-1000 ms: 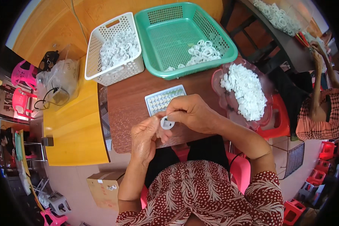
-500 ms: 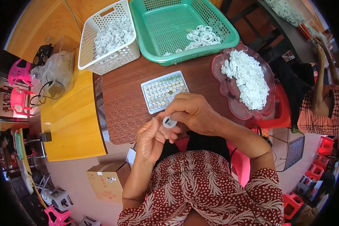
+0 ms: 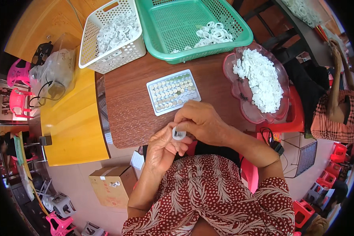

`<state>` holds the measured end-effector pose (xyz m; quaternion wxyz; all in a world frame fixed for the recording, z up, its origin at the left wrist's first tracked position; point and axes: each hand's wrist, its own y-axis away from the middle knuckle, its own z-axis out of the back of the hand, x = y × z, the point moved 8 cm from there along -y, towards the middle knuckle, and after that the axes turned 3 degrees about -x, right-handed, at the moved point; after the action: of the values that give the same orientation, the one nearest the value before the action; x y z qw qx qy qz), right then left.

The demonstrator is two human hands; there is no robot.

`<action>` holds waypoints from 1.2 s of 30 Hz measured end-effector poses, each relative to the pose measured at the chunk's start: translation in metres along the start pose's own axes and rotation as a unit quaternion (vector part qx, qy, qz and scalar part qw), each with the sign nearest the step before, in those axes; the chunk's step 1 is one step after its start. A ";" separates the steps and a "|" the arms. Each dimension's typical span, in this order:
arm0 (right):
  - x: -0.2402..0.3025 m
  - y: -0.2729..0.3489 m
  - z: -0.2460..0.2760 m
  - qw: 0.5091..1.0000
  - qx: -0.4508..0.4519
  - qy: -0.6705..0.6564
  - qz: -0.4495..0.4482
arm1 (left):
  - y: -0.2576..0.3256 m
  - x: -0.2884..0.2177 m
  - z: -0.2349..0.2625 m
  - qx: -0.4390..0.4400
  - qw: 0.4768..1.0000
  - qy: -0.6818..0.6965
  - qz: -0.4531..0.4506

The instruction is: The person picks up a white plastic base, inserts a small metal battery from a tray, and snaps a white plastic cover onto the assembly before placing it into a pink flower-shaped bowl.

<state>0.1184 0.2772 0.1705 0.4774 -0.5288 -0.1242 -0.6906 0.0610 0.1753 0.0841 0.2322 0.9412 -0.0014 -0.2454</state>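
Observation:
Between my hands, above the near edge of the table, is a small round white plastic part [image 3: 179, 135] with a dark bit in its middle. My left hand [image 3: 160, 148] grips it from the left with thumb and fingers. My right hand [image 3: 202, 124] is closed at its upper right side, thumb and forefinger pinched against it; anything small between those fingertips is hidden. Just beyond the hands lies a shallow white tray [image 3: 191, 97] with rows of small round silvery pieces that look like button cells.
A white basket [image 3: 124, 59] and a green basket [image 3: 200, 55], both with whitish ring-shaped parts, stand at the back. On the right, a pink scalloped dish [image 3: 246, 112] bears a heap of small white pieces [image 3: 259, 82]. A cardboard box [image 3: 112, 188] sits on the floor; another person's arm [image 3: 334, 86] shows far right.
Both hands have come slightly nearer to me with the white part. My right hand no longer overlaps the tray's near edge. The whole view has shifted a little.

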 end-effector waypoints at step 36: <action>-0.034 -0.019 -0.009 0.936 -0.051 0.340 0.071 | 0.001 0.001 0.018 -0.031 0.999 0.029 0.013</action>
<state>0.0968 0.2988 0.1440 0.5115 -0.2933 0.1184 -0.7989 0.0534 0.1668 0.0699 0.2644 0.9402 0.0004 -0.2147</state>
